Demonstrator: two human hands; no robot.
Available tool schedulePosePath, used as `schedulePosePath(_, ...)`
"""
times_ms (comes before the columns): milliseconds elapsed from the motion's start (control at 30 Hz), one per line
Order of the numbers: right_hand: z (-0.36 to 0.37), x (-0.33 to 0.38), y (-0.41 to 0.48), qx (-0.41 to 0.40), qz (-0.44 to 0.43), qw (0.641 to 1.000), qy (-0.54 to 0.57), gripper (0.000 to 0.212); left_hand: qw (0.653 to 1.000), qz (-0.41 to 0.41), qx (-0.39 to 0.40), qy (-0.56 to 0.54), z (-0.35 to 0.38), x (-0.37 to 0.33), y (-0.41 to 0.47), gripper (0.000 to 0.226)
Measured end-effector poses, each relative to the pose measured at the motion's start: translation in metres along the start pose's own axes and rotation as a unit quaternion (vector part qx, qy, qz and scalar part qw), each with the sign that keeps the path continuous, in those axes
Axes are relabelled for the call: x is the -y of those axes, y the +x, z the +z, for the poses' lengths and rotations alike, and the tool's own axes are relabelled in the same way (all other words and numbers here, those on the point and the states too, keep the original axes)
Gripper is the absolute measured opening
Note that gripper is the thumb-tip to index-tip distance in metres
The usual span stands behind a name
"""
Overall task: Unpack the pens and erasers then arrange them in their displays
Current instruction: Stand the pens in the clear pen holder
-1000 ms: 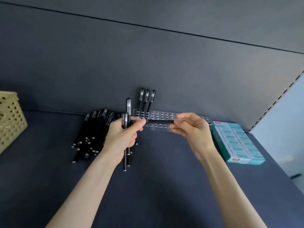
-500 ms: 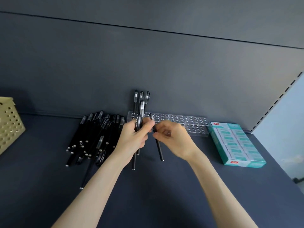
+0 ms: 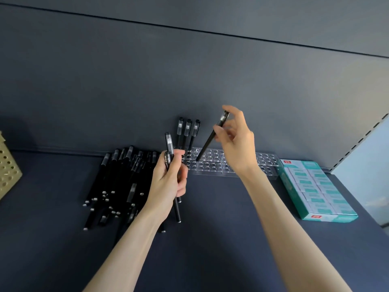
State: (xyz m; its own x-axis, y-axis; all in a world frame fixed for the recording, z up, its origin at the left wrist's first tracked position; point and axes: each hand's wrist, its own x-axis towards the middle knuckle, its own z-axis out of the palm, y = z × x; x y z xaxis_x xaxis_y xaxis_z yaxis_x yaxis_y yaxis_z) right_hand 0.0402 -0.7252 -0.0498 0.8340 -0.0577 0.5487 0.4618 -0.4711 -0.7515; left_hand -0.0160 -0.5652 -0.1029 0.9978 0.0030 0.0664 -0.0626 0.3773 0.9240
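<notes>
A clear acrylic pen display (image 3: 265,163) with rows of round holes stands against the back wall. Three black pens (image 3: 188,131) stand upright in its left end. My right hand (image 3: 236,142) pinches a single black pen (image 3: 210,138), tilted, its lower tip just above the holes beside the standing pens. My left hand (image 3: 168,182) grips a small bunch of black pens (image 3: 171,152) upright, in front of the display's left end. A loose heap of black pens (image 3: 117,182) lies on the shelf to the left.
A teal and white box of erasers (image 3: 315,188) lies at the right, next to the display. A beige perforated basket (image 3: 8,165) pokes in at the left edge. The dark shelf surface (image 3: 221,239) runs to a slotted upright (image 3: 362,138) at the right.
My right hand took one pen from the bunch, lifted it and swung it upright over the display's holes. My left hand kept the bunch almost in place.
</notes>
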Motion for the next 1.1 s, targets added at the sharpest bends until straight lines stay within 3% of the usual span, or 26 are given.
schedulePosePath(167,0.008,-0.004,0.014,-0.032,-0.026,0.999,-0.015,0.048,1.000,-0.012,0.012,0.001,0.004,0.001,-0.003,0.023)
schedulePosePath(267,0.015,-0.005,0.015,-0.026,-0.031,0.999,-0.017,0.051,1.000,-0.015,0.005,0.006,0.004,0.003,-0.003,0.018)
schedulePosePath(633,0.018,-0.009,0.018,-0.067,-0.076,0.995,-0.022,0.039,1.000,-0.026,0.009,-0.003,0.006,0.002,-0.004,0.025)
schedulePosePath(1100,0.033,-0.021,0.000,-0.003,-0.090,0.992,-0.094,0.024,0.999,-0.025,0.030,-0.001,0.007,-0.002,-0.007,0.024)
